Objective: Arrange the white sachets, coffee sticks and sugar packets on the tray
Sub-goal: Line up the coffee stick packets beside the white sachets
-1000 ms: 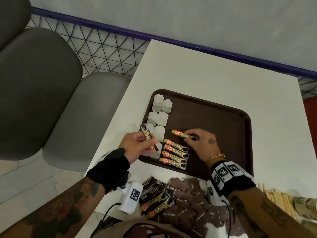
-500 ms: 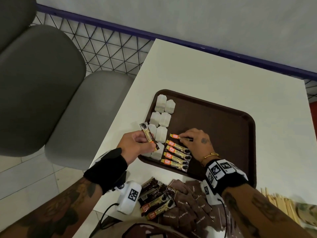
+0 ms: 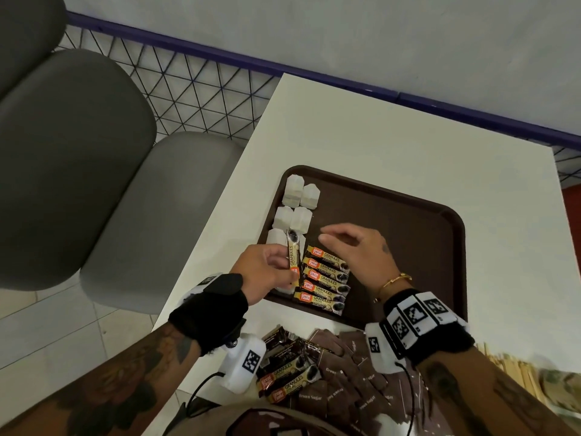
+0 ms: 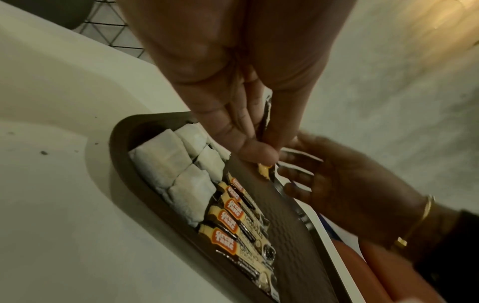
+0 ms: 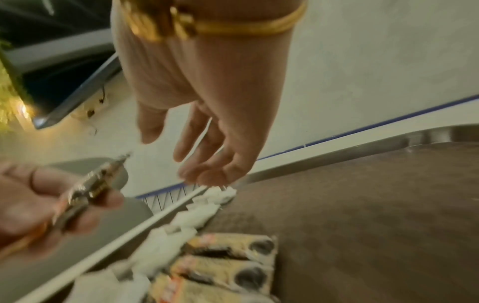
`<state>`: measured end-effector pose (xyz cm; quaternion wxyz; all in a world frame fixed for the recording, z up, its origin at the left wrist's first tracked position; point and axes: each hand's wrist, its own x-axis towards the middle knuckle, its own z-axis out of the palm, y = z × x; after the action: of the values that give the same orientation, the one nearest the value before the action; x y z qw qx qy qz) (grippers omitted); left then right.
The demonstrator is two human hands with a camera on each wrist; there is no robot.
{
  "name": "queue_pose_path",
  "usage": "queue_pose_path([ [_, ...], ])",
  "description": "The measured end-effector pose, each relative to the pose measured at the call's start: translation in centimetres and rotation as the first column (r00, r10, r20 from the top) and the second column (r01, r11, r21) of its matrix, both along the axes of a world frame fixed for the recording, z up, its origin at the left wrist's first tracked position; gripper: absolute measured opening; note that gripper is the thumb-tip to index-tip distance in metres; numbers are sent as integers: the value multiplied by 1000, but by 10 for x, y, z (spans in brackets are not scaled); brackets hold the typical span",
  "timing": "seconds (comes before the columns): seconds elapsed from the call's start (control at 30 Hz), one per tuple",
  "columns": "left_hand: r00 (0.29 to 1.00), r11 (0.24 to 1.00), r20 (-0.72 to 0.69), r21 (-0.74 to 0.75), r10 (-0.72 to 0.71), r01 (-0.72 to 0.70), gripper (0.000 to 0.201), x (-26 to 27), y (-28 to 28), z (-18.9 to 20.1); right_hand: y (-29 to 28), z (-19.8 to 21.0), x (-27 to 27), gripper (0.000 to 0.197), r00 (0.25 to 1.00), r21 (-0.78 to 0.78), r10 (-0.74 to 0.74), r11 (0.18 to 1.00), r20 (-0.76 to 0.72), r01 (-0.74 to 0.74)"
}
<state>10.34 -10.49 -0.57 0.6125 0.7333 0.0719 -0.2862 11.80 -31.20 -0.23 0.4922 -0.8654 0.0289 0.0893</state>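
A brown tray (image 3: 408, 247) lies on the white table. Several white sachets (image 3: 301, 196) sit in two columns along its left side, also seen in the left wrist view (image 4: 176, 164). Several coffee sticks (image 3: 323, 278) lie stacked in a row at the tray's front left. My left hand (image 3: 283, 262) pinches one more coffee stick (image 3: 294, 256) upright over the nearest sachets. My right hand (image 3: 327, 239) hovers just right of it above the row, fingers relaxed and empty, as the right wrist view (image 5: 202, 164) confirms. Brown sugar packets (image 3: 345, 388) lie loose on the table in front of the tray.
More loose coffee sticks (image 3: 283, 376) lie near the table's front edge beside the sugar packets. Wooden stirrers (image 3: 509, 372) sit at the front right. Grey chairs (image 3: 78, 152) stand left of the table, with a wire fence and a wall behind.
My right hand let go of the coffee stick it laid at the top of the row, lifted, and opened toward my left hand. The left hand brought its stick slightly right.
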Motion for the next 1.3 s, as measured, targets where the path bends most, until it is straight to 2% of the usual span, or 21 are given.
queue_pose_path([
  [0.07, 999, 999, 14, 20, -40, 40, 27, 0, -6, 3, 7, 10, 3, 29, 987, 148, 102, 986, -128, -82],
  [0.17, 999, 999, 8, 6, -49, 49, 27, 1, -12, 7, 16, 7, 1, 16, 973, 143, 160, 980, -168, -137],
  [0.2, 998, 998, 15, 16, -65, 65, 29, 1, -13, 8, 17, 4, 0, 16, 978, 162, 127, 982, -163, -101],
  [0.27, 996, 996, 36, 42, -79, 77, 35, 2, -13, 9, 16, -1, -3, 15, 978, 303, 12, 952, -207, 53],
  [0.37, 999, 999, 36, 18, 26, -26, 32, 4, -7, 8, 8, -1, -8, 13, 935, 540, -59, 803, -351, 254],
  [0.43, 994, 995, 29, -12, 102, -102, 27, 7, -3, 7, 2, 0, -11, 14, 921, 576, -56, 766, -384, 287],
  [0.53, 985, 984, 25, -61, 169, -168, 22, 10, -1, 6, -4, 3, -15, 18, 916, 582, -50, 758, -399, 295],
  [0.63, 977, 971, -10, -109, 211, -211, 21, 11, -3, 5, -6, 4, -17, 16, 937, 507, -46, 831, -345, 228],
  [0.7, 974, 964, -45, -142, 221, -226, 21, 13, -4, 3, -9, 1, -16, 15, 980, 316, 3, 947, -198, 61],
  [0.73, 974, 963, -53, -145, 222, -228, 22, 13, -4, 2, -9, 0, -16, 16, 991, 199, 50, 980, -124, -25],
  [0.77, 973, 963, -58, -141, 224, -230, 23, 14, -3, 2, -8, -1, -16, 18, 993, 111, 91, 990, -74, -83],
  [0.83, 969, 961, -66, -133, 237, -244, 23, 16, -4, 0, -6, -2, -16, 20, 992, 52, 124, 991, -36, -122],
  [0.97, 963, 955, -81, -132, 256, -265, 24, 18, -4, -2, -4, -7, -12, 19, 993, 20, 118, 993, -21, -118],
  [1.03, 961, 953, -70, -124, 269, -276, 24, 18, -1, -3, -9, -13, -7, 16, 999, -9, 49, 999, -19, -49],
  [1.17, 952, 951, -45, -55, 303, -306, 17, 12, 18, -9, -27, -27, 9, 13, 994, -183, -108, 977, 8, 108],
  [1.3, 944, 944, -34, 52, 329, -327, 12, -4, 47, -20, -33, -45, 18, 12, 995, -333, -88, 940, -40, 70],
])
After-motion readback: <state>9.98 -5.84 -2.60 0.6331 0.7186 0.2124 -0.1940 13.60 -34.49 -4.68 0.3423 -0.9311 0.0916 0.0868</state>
